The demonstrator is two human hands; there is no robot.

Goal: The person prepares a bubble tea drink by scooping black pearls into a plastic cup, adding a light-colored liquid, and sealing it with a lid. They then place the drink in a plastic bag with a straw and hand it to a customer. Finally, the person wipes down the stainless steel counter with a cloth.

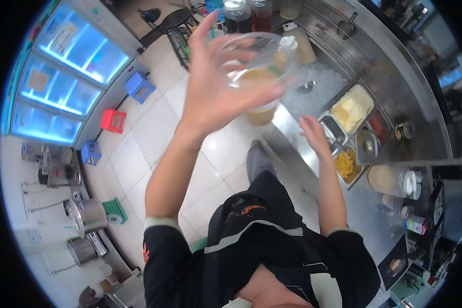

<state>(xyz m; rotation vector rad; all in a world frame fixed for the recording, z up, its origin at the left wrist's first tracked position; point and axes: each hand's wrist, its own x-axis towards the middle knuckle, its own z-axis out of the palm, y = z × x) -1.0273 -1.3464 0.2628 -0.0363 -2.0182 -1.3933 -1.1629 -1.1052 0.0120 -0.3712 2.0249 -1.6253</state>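
My left hand [219,88] is raised close to the camera, its fingers and thumb around a clear plastic cup [260,111] that holds a light brown drink; both are blurred. To the right and lower, my right hand [313,133] hovers by the steel counter's front edge, its fingers apart and nothing seen in it. Beside that hand are steel food pans, one with yellow fruit pieces [344,164] and one with a pale yellow creamy food [353,109]. Beyond the cup lies a bin of crushed ice [315,88] with a metal scoop [307,86] in it.
Jars of dark liquid [237,19] stand at the counter's far end. A lidded container [389,180] and a small can [404,131] are at the right. Lit glass-door fridges [82,46], blue and red plastic stools [113,120], a green scale [115,215] and steel pots [88,215] line the left.
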